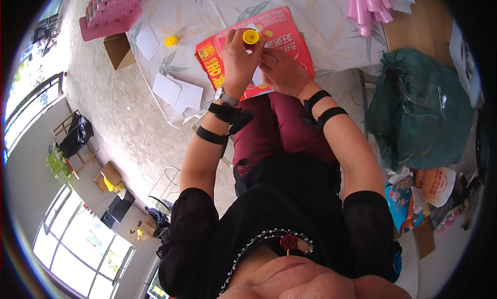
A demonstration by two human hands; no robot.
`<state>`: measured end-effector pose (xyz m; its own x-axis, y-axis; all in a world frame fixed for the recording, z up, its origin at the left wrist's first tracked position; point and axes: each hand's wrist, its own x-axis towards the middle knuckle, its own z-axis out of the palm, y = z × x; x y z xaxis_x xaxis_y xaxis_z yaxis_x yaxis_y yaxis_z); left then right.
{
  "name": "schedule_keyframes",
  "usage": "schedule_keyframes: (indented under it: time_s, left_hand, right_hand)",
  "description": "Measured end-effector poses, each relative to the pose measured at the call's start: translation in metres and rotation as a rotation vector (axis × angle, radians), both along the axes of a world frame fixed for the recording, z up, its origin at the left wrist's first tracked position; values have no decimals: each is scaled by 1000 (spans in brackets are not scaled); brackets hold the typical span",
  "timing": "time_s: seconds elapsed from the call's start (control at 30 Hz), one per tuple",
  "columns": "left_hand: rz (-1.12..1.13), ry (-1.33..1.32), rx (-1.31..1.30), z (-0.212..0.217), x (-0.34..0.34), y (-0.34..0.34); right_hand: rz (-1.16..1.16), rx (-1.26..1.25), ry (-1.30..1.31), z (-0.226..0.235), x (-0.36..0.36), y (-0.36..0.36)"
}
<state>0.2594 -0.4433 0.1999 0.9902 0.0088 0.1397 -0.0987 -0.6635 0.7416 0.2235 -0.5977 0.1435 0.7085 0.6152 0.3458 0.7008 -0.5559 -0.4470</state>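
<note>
My left hand (239,60) is closed round a glue stick (251,37), whose yellow round end faces up. Close beside it, my right hand (284,73) has its fingers bent together at a small piece of white paper (257,77), mostly hidden beneath both hands. Both hands are over a red printed packaging sheet (295,47) at the near edge of the table. A yellow cap (171,41) lies apart on the tablecloth, to the left.
White paper sheets (178,93) lie at the table's left edge. Pink film strips (366,11) hang together at the far right, and a pink box (111,22) stands far left. A large green sack (419,112) is at my right, beside the patterned tablecloth (331,24).
</note>
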Motion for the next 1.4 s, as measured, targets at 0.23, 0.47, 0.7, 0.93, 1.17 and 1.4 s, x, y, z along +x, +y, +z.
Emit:
schedule_keyframes:
  time_s: [0.23, 0.47, 0.7, 0.93, 1.17, 1.4]
  left_hand:
    - [-28, -14, 22, -1, 0, 4]
    - [-35, 8, 29, 3, -8, 26]
    - [-26, 33, 54, 8, -20, 49]
    - [111, 73, -51, 22, -25, 65]
    - [-23, -3, -23, 1, -6, 35]
    - [-50, -101, 95, -3, 6, 10]
  right_hand:
    - [-3, 20, 19, -4, 0, 1]
    - [11, 8, 15, 0, -1, 2]
    - [11, -10, 37, -1, -1, 1]
    - [20, 3, 36, -2, 1, 0]
    - [2, 32, 15, 0, -1, 1]
    - [6, 11, -11, -1, -1, 2]
